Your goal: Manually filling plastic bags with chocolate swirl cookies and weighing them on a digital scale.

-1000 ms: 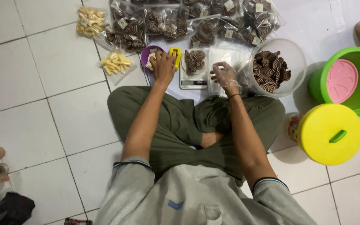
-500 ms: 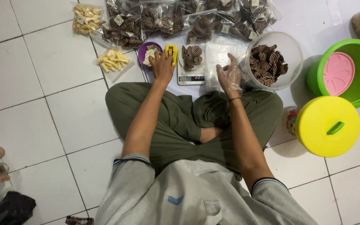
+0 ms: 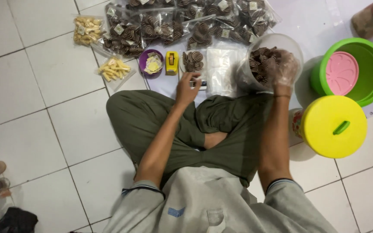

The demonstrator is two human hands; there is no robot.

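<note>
A: Where are the spiral cookies?
B: In the clear tub [image 3: 255, 47] on the floor; the gloved right hand [image 3: 283, 69] reaches in, grasping some.
A: The left hand [image 3: 188, 88]?
B: Loosely curled, empty, by the small scale [image 3: 194, 69]. A yellow lidded bucket [image 3: 333, 125] stands nearby.

One head-worn view looks steeply down from above the seated person's lap [image 3: 203, 133], facing forward over the crossed legs to the tiled floor [image 3: 31, 77] beyond, at arm's-length closeness.
</note>
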